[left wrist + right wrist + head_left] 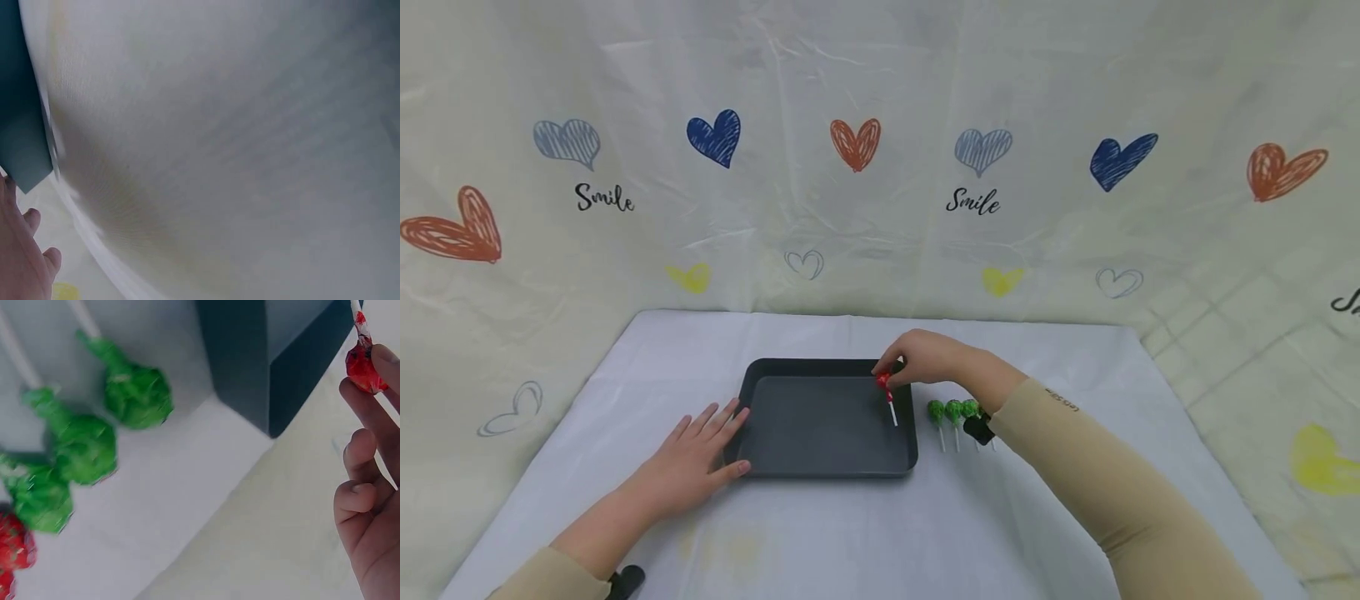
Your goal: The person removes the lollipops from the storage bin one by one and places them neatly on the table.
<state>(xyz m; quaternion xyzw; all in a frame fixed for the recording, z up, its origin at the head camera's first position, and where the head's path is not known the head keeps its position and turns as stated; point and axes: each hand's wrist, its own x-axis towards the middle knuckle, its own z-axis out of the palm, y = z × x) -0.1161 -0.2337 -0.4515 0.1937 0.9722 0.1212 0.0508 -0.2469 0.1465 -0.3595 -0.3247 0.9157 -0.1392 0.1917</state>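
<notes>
My right hand point(925, 357) pinches a red-wrapped lollipop point(883, 381) by its candy end, over the right side of a dark grey tray point(820, 469). The lollipop's white stick points down toward the tray floor in the head view. In the right wrist view, thumb and fingertip hold the red lollipop point(364, 367) beyond the tray's corner point(240, 375). My left hand point(692, 467) lies with straight, spread fingers at the tray's left edge, fingertips and thumb at the rim. Only part of the left hand point(25, 250) shows in the left wrist view.
Right of the tray, green lollipops point(953, 410) lie in a row, partly hidden by the right sleeve and a black wrist device point(978, 430). Red lollipops point(15, 540) lie past the green ones in the right wrist view. A white cloth point(820, 542) covers the table.
</notes>
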